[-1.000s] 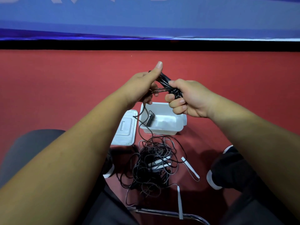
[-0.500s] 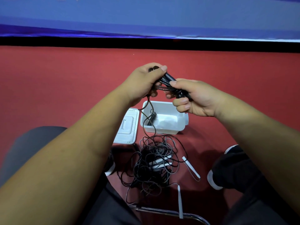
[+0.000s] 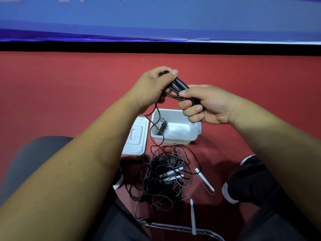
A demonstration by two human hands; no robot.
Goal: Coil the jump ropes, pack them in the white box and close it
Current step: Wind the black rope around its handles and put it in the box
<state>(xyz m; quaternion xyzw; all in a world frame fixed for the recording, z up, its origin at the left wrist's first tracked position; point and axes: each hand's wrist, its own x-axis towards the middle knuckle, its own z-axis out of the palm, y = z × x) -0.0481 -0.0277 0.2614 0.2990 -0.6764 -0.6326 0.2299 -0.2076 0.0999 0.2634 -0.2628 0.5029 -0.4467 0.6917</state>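
Observation:
Both hands hold one black jump rope (image 3: pixel 179 86) above the floor. My left hand (image 3: pixel 152 87) grips its upper end, thumb over the black handles. My right hand (image 3: pixel 206 106) grips the lower end with the coiled cord. A loose strand (image 3: pixel 155 119) hangs from the bundle down past the white box (image 3: pixel 175 140), which stands open on the red floor with a black coiled rope (image 3: pixel 162 128) inside. The box's white lid (image 3: pixel 136 139) lies flat to its left. A tangled pile of black ropes (image 3: pixel 163 178) with white handles (image 3: pixel 204 179) lies on the floor between my feet.
My two dark shoes (image 3: pixel 243 181) flank the tangled pile. A metal chair bar (image 3: pixel 173 227) crosses the bottom of the view. A grey seat (image 3: pixel 34 153) is at the left. A blue wall with a black skirting (image 3: pixel 156 46) bounds the red floor ahead.
My left thumb has closed down over the handles, and both hands have shifted slightly while working the cord around the bundle. The pile and box have not moved.

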